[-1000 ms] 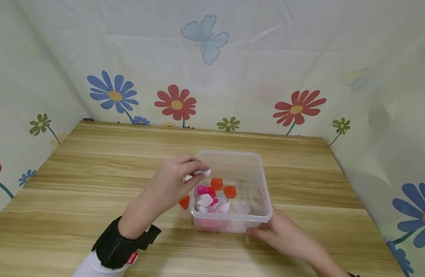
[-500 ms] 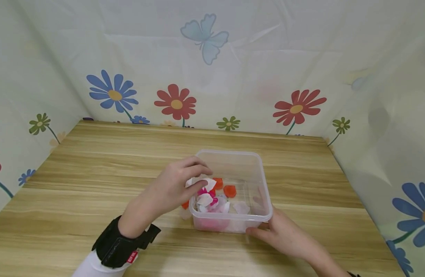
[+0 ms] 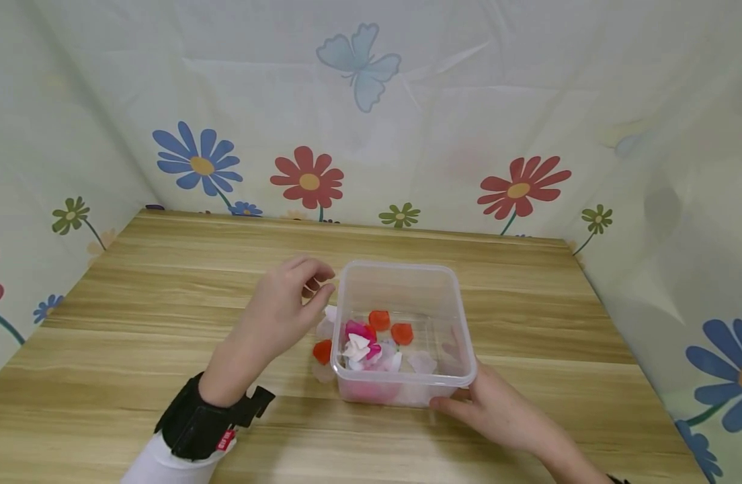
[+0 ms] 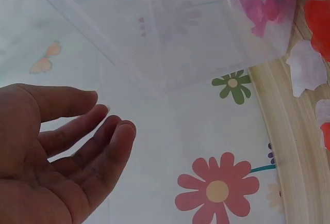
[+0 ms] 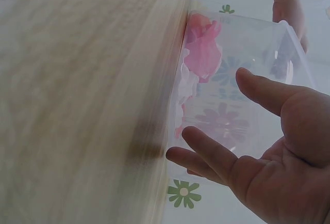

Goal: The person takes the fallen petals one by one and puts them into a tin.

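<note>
A clear plastic box (image 3: 401, 269) stands on the table, lidless, with petals inside. Among them are orange petals (image 3: 402, 333), magenta ones (image 3: 360, 329) and a white petal (image 3: 356, 346), gathered mostly at the left. My left hand (image 3: 286, 302) hovers just left of the box; in the left wrist view its loosely bent fingers (image 4: 98, 157) have nothing between them. At the box's front right corner, my right hand (image 3: 498, 407) rests against it. The right wrist view shows that thumb and fingers (image 5: 211, 149) spread and fairly straight; contact is partly hidden in the head view.
Beside the box's left wall lie several loose petals, including an orange petal (image 3: 322, 351) and pale petals (image 4: 306, 69). The wood-grain table (image 3: 195, 282) is bordered by a flower-printed cloth (image 3: 431, 134) at the back and sides.
My left hand has let go of a white petal, which dropped into the box onto the pile. That hand then moved left, out from over the box. The right hand has stayed put.
</note>
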`<state>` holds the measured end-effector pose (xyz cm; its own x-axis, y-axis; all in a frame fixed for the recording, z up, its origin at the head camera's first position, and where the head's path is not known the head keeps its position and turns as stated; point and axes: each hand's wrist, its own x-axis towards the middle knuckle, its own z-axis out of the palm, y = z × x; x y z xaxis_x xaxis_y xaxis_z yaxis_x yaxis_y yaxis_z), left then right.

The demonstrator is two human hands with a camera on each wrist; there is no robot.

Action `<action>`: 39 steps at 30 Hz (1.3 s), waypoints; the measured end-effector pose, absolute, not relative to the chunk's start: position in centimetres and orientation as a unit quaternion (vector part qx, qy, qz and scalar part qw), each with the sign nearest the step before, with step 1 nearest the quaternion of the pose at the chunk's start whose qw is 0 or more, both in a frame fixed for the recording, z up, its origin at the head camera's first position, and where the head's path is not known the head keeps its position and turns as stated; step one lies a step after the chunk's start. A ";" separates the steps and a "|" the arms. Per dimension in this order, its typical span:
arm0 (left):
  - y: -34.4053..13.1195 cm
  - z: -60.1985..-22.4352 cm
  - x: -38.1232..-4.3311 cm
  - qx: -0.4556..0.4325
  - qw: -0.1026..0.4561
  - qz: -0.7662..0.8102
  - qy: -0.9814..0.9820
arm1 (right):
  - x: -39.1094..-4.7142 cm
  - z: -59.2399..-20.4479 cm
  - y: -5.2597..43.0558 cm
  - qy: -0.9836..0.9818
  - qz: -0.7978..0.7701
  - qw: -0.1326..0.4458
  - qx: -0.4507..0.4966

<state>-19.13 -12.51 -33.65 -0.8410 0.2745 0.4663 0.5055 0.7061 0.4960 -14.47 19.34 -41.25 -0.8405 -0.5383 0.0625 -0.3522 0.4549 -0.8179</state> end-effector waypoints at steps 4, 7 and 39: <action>-12.9 -34.3 -19.6 -0.175 0.098 -0.283 -0.938 | -14.5 -41.2 19.4 0.847 -0.450 0.102 -0.264; -13.2 -35.1 -20.2 -0.166 0.025 -0.255 -0.952 | -14.5 -41.2 19.4 0.848 -0.449 0.101 -0.263; -12.5 -40.1 -21.5 -0.215 -0.135 -0.200 -0.946 | -14.6 -41.4 19.4 0.847 -0.447 0.105 -0.268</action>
<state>-21.49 -12.52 -40.07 -0.8710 0.4613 -0.1691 0.3535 0.8274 0.4364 -14.57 19.39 -41.39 -0.8343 -0.5477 0.0622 -0.3604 0.4565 -0.8135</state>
